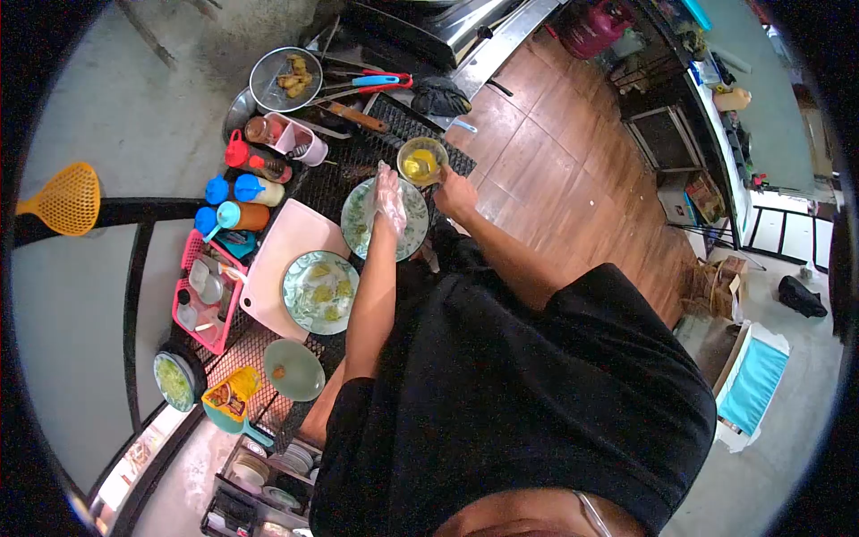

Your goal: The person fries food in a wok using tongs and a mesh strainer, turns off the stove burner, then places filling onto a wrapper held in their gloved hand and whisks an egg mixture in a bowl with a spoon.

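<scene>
My right hand (457,194) grips a cup (420,143) at its side; inside the see-through cup lies something yellow. In a clear plastic glove, my left hand (388,199) reaches over the green-patterned plate (416,228), fingers stretched out beside the cup. I cannot tell whether it touches the plate. What lies on that plate is partly hidden by the hand. Nearer my left forearm, a second green-patterned plate (300,313) carries several flat yellow-green pieces (333,313). It rests partly on a pink cutting board (268,282).
A strainer (255,89) with browned pieces and several tongs (376,80) lie at the back. Bottles (255,190), a pink basket (231,313), a green bowl (309,380) and a yellow pouch (231,392) crowd the left. Tiled floor (555,161) lies to the right.
</scene>
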`<state>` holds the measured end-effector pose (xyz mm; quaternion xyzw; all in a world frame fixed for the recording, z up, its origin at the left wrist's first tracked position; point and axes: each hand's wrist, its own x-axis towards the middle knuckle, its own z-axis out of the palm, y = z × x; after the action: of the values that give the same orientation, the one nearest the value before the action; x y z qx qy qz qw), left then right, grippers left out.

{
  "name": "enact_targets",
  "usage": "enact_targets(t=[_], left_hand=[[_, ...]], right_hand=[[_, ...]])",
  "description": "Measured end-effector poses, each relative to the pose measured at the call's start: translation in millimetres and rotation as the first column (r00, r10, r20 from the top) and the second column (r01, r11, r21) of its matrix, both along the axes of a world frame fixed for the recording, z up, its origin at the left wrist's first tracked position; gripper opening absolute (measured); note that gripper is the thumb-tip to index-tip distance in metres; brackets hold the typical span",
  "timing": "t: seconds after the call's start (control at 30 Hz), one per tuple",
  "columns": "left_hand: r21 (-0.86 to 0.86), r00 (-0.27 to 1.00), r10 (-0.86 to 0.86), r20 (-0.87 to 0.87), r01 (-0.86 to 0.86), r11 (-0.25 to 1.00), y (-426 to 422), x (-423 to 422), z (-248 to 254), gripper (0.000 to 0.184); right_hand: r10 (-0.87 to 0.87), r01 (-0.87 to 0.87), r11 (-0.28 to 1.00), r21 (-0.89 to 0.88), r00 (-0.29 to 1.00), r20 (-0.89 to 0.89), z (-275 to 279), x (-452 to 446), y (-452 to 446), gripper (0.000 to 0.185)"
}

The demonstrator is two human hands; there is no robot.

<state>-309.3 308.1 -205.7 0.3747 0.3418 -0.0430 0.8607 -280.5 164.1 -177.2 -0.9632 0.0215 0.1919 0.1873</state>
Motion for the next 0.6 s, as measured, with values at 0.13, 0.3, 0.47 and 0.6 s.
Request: enact_targets(t=[0.13, 0.3, 0.47, 0.6], left_hand=[[-0.024, 1.0, 0.006, 0.004, -0.006, 1.0, 0.3, 3.7, -5.6, 0.076], [-0.021, 1.0, 0.013, 0.013, -0.013, 1.0, 0.4, 3.7, -8.9, 0.073], [0.044, 0.999, 0.024, 0.044, -0.026, 0.999, -2.9, 3.7, -24.1, 0.073], [0.141, 0.999, 0.035, 0.029, -0.039, 0.989, -9.2, -0.8, -0.6, 0.071]], right_hand=[[-0.08, 0.083, 0.985, 0.153, 0.996, -0.025, -10.4, 1.8, -6.5, 0.034], [-0.16, 0.174, 0.946, 0.275, 0.985, -0.071, -37.2, 7.7, -16.8, 0.027], [-0.184, 0.18, 0.874, 0.451, 0.982, -0.035, -66.1, 6.4, -26.6, 0.018], [-0.223, 0.316, 0.781, 0.539, 0.947, -0.231, -72.7, 9.7, -31.8, 0.014]])
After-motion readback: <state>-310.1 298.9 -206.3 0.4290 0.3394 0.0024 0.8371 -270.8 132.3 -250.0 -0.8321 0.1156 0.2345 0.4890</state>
